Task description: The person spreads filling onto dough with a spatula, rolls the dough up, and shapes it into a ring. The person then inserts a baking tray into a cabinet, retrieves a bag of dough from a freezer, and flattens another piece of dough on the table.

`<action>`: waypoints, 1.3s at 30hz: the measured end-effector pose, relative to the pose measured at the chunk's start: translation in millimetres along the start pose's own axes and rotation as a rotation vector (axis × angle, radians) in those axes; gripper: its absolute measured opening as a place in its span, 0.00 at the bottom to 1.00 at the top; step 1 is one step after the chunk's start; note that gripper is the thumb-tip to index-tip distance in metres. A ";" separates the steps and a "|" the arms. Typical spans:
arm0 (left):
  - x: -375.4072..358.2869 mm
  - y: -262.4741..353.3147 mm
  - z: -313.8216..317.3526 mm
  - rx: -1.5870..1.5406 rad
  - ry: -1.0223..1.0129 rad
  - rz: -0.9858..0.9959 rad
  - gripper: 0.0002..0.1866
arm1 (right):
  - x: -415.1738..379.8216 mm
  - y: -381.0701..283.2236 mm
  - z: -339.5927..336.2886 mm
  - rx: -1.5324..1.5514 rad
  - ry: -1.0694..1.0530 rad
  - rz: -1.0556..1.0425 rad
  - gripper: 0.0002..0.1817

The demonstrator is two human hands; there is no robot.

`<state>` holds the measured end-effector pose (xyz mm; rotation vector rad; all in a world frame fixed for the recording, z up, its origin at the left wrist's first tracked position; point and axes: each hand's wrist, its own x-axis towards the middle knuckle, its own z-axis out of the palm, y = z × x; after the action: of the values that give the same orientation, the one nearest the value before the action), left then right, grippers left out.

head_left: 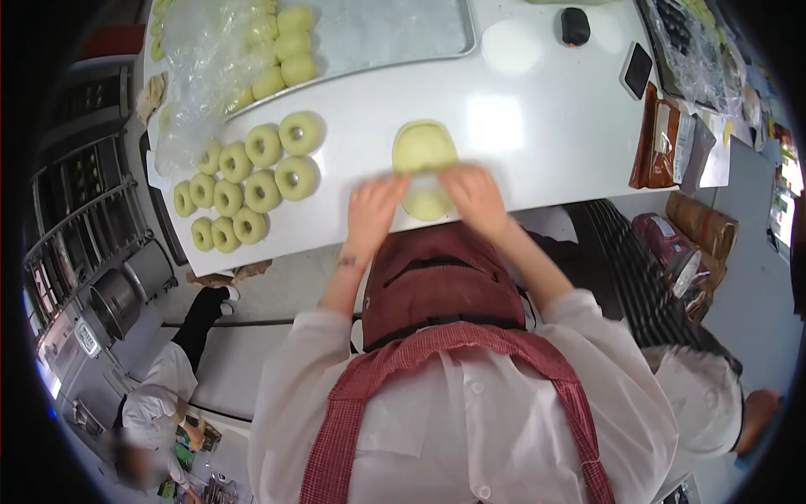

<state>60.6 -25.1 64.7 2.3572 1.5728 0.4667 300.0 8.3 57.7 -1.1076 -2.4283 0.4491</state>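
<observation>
A flattened oval of pale green dough [424,145] lies near the front edge of the white table. Across its lower part runs a blurred, pale rolling pin [426,181]. My left hand [374,210] is closed over the pin's left end, and my right hand [473,197] over its right end. Both hands are slightly smeared by motion, with the fingers pointing inward over the pin. The dough shows above and below the pin, between my hands.
Several green dough rings [261,191] stand at the left, beside plastic film [197,67] and a metal tray [386,34]. A black object [575,27], phone [637,70] and brown packet [663,147] lie right. Other people are at right [693,395] and lower left [164,386].
</observation>
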 end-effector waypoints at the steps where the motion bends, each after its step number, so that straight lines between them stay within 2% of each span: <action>1: 23.1 -0.3 2.8 -0.016 0.106 -0.060 0.26 | 17.8 18.3 6.6 0.010 0.019 -0.012 0.23; 2: 24.2 0.0 17.7 -0.028 0.131 -0.075 0.28 | 27.4 28.8 10.4 0.019 0.038 -0.024 0.24; 4: -15.1 19.5 29.6 0.030 0.117 -0.067 0.25 | 0.5 13.7 -0.3 0.156 -0.010 -0.010 0.23; 6: -18.9 23.8 30.9 -0.033 0.133 -0.090 0.21 | -4.3 12.6 5.2 0.235 -0.010 0.017 0.20; 8: 17.6 12.3 16.3 0.016 -0.083 -0.299 0.20 | 44.4 14.4 4.7 0.068 -0.229 0.269 0.18; 9: 52.1 3.4 1.7 0.007 -0.152 -0.407 0.25 | 73.3 22.2 8.9 -0.008 -0.098 0.304 0.22; 10: 50.8 5.3 7.4 0.009 -0.153 -0.407 0.25 | 71.9 22.4 11.6 -0.007 -0.097 0.305 0.22; 12: 38.1 21.7 27.8 0.250 0.152 -0.471 0.29 | 58.2 15.2 18.1 -0.118 0.093 0.298 0.28; 13: 20.1 35.4 34.4 0.212 0.007 -0.425 0.32 | 32.7 10.8 14.9 -0.127 -0.014 0.323 0.32; 15: -21.5 76.6 40.5 0.082 -0.136 -0.357 0.32 | -40.8 4.3 16.8 -0.122 -0.106 0.282 0.32; 17: -30.6 73.2 51.6 0.087 -0.086 -0.337 0.33 | -47.4 -1.7 14.4 -0.107 -0.173 0.317 0.32; 18: -7.6 54.8 48.0 0.125 -0.077 -0.347 0.33 | -18.3 9.8 18.4 -0.145 -0.117 0.290 0.32; 20: 42.7 24.3 30.8 0.088 0.150 -0.424 0.35 | 47.2 23.1 15.6 -0.152 0.014 0.286 0.34; 23: 51.2 19.7 32.4 0.156 0.183 -0.466 0.36 | 49.6 25.7 13.8 -0.170 0.063 0.292 0.35; 24: 27.6 40.1 29.2 0.212 0.004 -0.389 0.37 | 14.7 14.5 14.9 -0.174 -0.029 0.289 0.35; 26: -19.8 61.8 40.2 0.093 -0.125 -0.253 0.38 | -38.2 -5.1 3.6 -0.108 -0.162 0.227 0.34; 27: -32.3 68.8 39.8 0.059 -0.011 -0.193 0.32 | -52.8 -9.7 0.1 -0.077 -0.191 0.192 0.33; 28: -38.6 65.4 39.2 0.060 -0.008 -0.193 0.32 | -65.3 -11.3 -1.3 -0.046 -0.220 0.156 0.33; 30: -48.8 49.5 28.9 0.069 -0.118 0.080 0.25 | -87.4 -7.1 -2.7 -0.021 -0.284 0.100 0.32; 32: -49.3 42.4 19.7 0.001 -0.119 0.140 0.23 | -95.1 -0.2 0.7 0.004 -0.348 0.044 0.32; 34: -43.6 35.1 16.0 0.075 -0.126 0.105 0.25 | -70.5 0.7 -8.4 -0.133 -0.166 -0.057 0.33; 35: -33.5 34.4 19.5 0.077 -0.123 0.105 0.25 | -52.9 1.0 -6.2 -0.134 -0.165 -0.060 0.33; 37: 5.9 20.9 31.9 0.066 0.071 -0.224 0.31 | 3.7 8.9 11.7 -0.103 -0.090 0.178 0.33; 38: 21.7 8.5 37.8 0.127 -0.006 -0.293 0.36 | 33.9 19.9 14.5 -0.182 -0.047 0.173 0.35; 39: 55.4 -5.6 28.0 0.230 0.048 -0.313 0.35 | 69.3 34.9 15.8 -0.261 -0.004 0.169 0.37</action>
<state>87.3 27.1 43.4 2.2060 2.0708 0.2874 273.3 81.8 45.5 -1.4292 -2.4573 0.1871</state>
